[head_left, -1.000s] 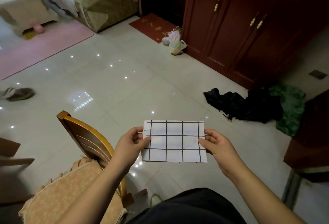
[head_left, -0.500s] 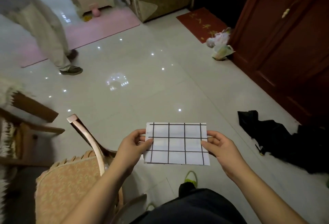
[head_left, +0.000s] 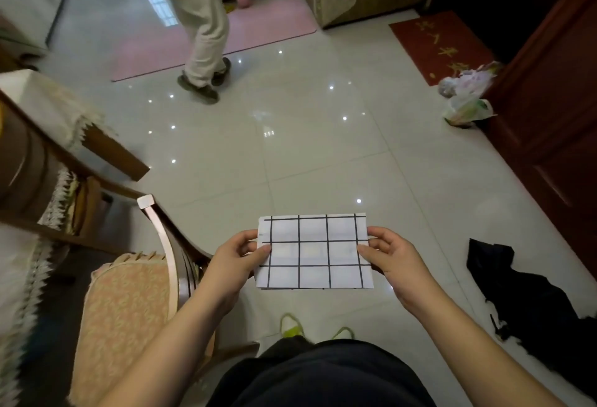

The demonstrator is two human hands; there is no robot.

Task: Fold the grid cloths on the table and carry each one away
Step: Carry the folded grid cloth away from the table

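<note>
Both hands, left hand (head_left: 237, 258) and right hand (head_left: 389, 256), pinched the folded white black-gridded cloth (head_left: 315, 253) beside the wooden cushioned chair (head_left: 129, 293); keeping it level should preserve the fold.

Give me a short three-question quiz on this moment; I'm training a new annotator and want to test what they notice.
1. True or false: the folded grid cloth is lying on the floor.
2. Which grips it: A) left hand only, B) right hand only, C) both?
3. What dark thing lies on the tile floor to the right?

Key: 1 false, it is held in the air; 2 C; 3 a black garment.
</note>
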